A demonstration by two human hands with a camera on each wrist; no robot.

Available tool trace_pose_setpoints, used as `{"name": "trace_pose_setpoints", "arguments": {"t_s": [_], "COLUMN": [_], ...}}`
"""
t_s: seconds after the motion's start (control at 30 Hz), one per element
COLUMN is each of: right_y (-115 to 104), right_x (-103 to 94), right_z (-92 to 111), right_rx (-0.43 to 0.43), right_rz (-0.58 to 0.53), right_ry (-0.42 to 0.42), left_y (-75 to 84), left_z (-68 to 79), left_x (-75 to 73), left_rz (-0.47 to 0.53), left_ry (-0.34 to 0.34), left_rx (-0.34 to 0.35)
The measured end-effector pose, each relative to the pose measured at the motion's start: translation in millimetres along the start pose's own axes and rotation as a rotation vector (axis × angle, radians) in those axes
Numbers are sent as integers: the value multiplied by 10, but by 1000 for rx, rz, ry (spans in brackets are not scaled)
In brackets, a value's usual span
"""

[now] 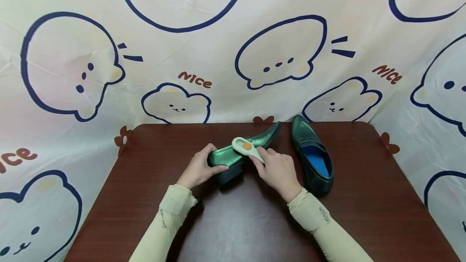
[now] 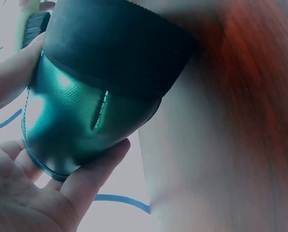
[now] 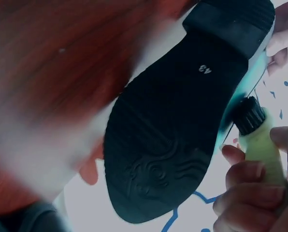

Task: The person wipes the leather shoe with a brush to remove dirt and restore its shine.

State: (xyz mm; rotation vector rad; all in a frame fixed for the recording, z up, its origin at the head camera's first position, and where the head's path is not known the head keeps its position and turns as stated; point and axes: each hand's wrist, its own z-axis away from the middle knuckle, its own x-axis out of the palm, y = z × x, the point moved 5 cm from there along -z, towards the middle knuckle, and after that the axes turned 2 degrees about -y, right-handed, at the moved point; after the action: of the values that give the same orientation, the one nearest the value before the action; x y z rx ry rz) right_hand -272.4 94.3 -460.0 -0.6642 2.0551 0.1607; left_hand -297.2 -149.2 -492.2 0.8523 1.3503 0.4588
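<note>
My left hand grips a shiny green loafer by its heel end, thumb on one side and fingers on the other. The shoe is tilted on its side, toe pointing to the back right, and its black sole with the number 43 faces the right wrist camera. In my right hand is a pale green shoe brush with an orange spot on its back. Its black bristles lie against the side of the shoe's upper.
The other green loafer, with a blue insole, stands upright to the right of my right hand, toe toward the back edge. Both are over a dark brown wooden table. A cloth backdrop with cartoon drawings hangs behind and beside the table.
</note>
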Motion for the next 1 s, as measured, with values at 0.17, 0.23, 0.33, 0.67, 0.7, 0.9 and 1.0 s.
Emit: {"name": "trace_pose_setpoints", "arguments": {"t_s": [0.17,0.23,0.33,0.67,0.7,0.9,1.0], "right_y": [154,227,346,653,691,868,869], "right_x": [-55,-83,-137,-273,-290,-353,-365], "right_z": [21,20,-1,-175,-190,-230,-206], "right_rx": [68,101,153,278,289,354,365], "right_rz": [37,60,81,109,117,195,176], "right_ry": [8,9,3,-14,-6,35,15], "left_y": [-15,-11,-3,46,55,72,54], "left_z": [2,5,8,1,2,28,40], "left_x": [0,4,11,-35,-37,-9,11], "left_rz": [6,8,5,-25,-31,-33,-28], "left_ry": [0,-2,-4,-1,-1,3,-2], "left_rx": [2,3,6,15,18,1,-3]}}
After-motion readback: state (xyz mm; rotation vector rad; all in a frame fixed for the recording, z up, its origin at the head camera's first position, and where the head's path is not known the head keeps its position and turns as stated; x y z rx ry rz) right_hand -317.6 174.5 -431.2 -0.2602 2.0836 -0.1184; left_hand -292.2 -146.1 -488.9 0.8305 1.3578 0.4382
